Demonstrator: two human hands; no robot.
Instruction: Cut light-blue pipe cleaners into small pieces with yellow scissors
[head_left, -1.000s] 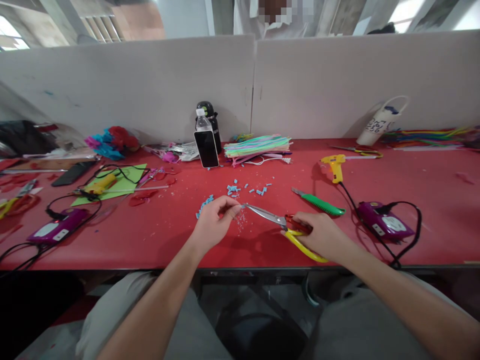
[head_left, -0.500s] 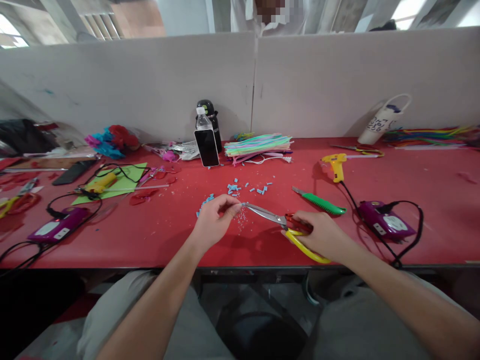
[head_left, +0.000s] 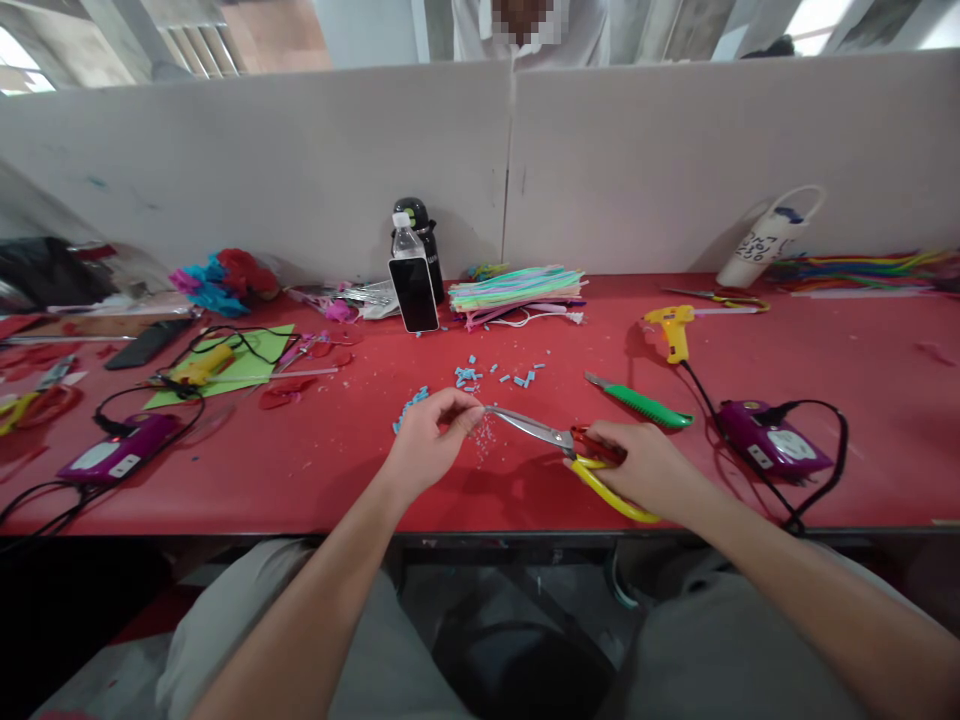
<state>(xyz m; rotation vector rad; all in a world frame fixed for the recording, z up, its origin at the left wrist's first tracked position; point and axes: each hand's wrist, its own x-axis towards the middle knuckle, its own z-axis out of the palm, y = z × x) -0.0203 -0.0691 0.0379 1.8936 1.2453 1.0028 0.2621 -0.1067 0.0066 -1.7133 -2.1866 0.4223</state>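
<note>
My right hand point(head_left: 637, 462) is closed round the red and yellow handles of a pair of scissors point(head_left: 534, 428), whose blades point left. Their tips reach the pinched thumb and forefinger of my left hand point(head_left: 436, 432). Whatever sits between those fingertips is too small and covered to name. Small blue cut pieces point(head_left: 468, 376) lie scattered just beyond my left hand, with another cluster of blue pieces point(head_left: 411, 404) along its left side. Fine pale crumbs point(head_left: 484, 436) speckle the red table point(head_left: 300, 490) under the blades.
Right of the scissors lie a green utility knife point(head_left: 646, 405), a yellow glue gun point(head_left: 673, 330) and a purple power strip point(head_left: 776, 442). A phone point(head_left: 415, 296) leans on a bottle beside a pipe-cleaner bundle point(head_left: 517, 290). A second glue gun point(head_left: 202, 366) lies left. A person point(head_left: 592, 30) is behind the partition.
Both hands and the scissors hold almost the same position. At the tips, the bit of blue seen by my left fingertips is no longer visible. The person behind the partition has shifted slightly left.
</note>
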